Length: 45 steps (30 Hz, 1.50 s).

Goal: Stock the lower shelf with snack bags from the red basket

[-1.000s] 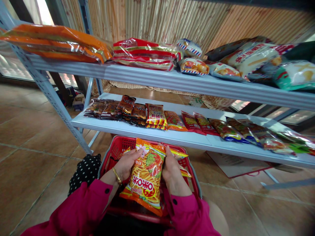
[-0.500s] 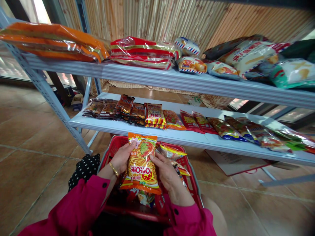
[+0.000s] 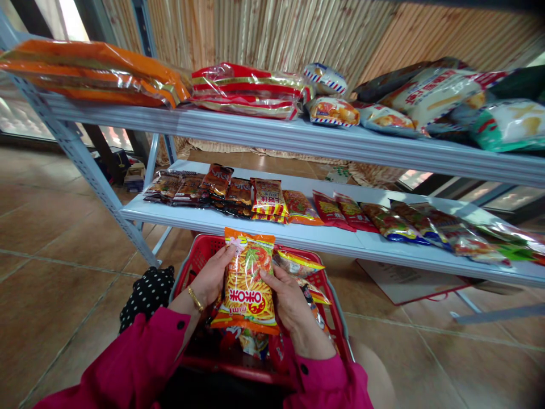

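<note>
Between my two hands is an orange and yellow snack bag [image 3: 247, 278], held above a red shopping basket [image 3: 342, 335]. My left hand [image 3: 212, 277] grips its upper left side, the thumb on the printed front. On the other edge, my right hand [image 3: 290, 298] is closed with its thumb over the front; the fingers behind the bag are hidden. Several more packets lie in the basket under and beside the bag, among them a yellow-edged packet [image 3: 300, 263] near its right side.
A metal shelf rack stands ahead. Its lower shelf [image 3: 340, 241] bears several small packets, such as brown packets [image 3: 217, 180] and red packets [image 3: 331, 210]. Large orange bags [image 3: 93, 74] lie on the upper shelf. Black polka-dot fabric [image 3: 147, 295] is left of the basket.
The snack bag has shifted very slightly to the right and tilted a little in my hands. Both hands keep their hold, and the basket and shelves look the same.
</note>
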Motion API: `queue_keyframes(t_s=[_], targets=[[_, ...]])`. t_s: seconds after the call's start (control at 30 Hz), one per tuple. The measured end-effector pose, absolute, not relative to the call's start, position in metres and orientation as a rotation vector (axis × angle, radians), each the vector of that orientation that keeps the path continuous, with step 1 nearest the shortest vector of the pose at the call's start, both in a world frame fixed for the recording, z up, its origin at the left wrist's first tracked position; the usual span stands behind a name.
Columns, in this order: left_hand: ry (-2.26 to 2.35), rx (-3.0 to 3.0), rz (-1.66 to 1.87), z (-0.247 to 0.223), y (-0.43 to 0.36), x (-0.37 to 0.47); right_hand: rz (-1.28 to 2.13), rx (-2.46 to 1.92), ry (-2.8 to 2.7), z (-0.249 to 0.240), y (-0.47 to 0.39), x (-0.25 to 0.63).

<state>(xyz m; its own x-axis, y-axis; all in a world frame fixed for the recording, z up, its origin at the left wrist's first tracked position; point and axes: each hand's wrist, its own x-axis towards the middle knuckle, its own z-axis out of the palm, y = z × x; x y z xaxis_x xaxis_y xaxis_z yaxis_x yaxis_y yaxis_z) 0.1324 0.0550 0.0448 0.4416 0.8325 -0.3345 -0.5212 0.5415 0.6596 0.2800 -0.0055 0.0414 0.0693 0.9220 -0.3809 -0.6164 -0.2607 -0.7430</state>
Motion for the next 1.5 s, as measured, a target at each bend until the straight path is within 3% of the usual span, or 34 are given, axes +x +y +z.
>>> queue_keyframes(t_s=[0.5,1.07,1.5], targets=[[0.646,0.645,0.653,0.035,0.037,0.124,1.434,-1.053,-0.379,0.034,0.000,0.293],[0.711,0.693,0.740,0.039,0.049,0.113,1.618,-1.169,-0.533,0.029,-0.023,0.290],[0.596,0.744,0.716,0.043,0.047,0.109,1.524,-1.071,-0.473,0.029,-0.020,0.286]])
